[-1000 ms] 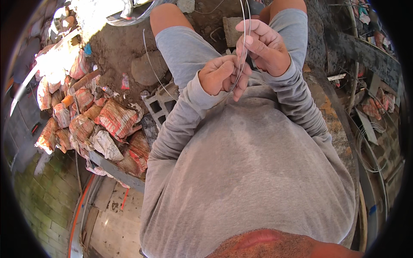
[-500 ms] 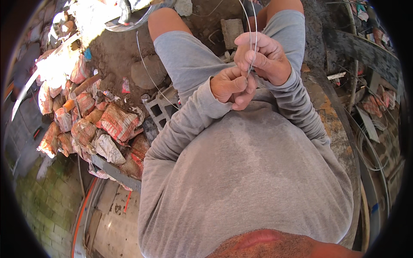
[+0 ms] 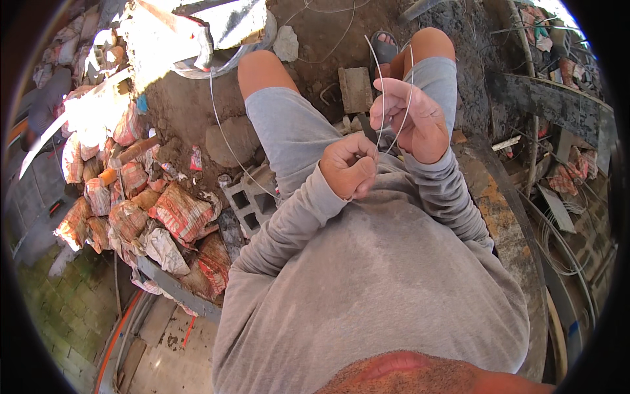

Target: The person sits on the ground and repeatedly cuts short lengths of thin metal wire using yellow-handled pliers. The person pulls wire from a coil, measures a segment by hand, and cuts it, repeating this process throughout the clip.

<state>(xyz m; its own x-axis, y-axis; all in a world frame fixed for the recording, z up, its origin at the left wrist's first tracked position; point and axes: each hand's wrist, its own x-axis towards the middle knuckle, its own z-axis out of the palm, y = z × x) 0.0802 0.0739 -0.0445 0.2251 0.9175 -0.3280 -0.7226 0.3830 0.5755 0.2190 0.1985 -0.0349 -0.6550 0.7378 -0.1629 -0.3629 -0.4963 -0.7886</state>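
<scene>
In front of my belly, my left hand (image 3: 350,169) is closed on a thin, pale metal wire (image 3: 396,139). From that hand the wire runs up in two strands that spread apart, with their ends standing near the right knee. My right hand (image 3: 420,128) is beside it, its fingers loosely bent and apart, not pinching. One strand passes across its fingertips and the other in front of its palm; whether they touch the skin I cannot tell. Another length of wire (image 3: 223,128) curves down on the left and disappears behind my left forearm.
Stuffed, dirty sacks (image 3: 182,213) are heaped on the left beside a hollow concrete block (image 3: 251,200). Another block (image 3: 355,90) lies between my legs. A pale rock (image 3: 285,44) lies ahead. On the right are a dark plank (image 3: 551,98) and coiled wire (image 3: 558,246).
My right hand has loosened its pinch and moved slightly right and down, away from the left. The two wire strands have spread apart. My left hand has lowered a little.
</scene>
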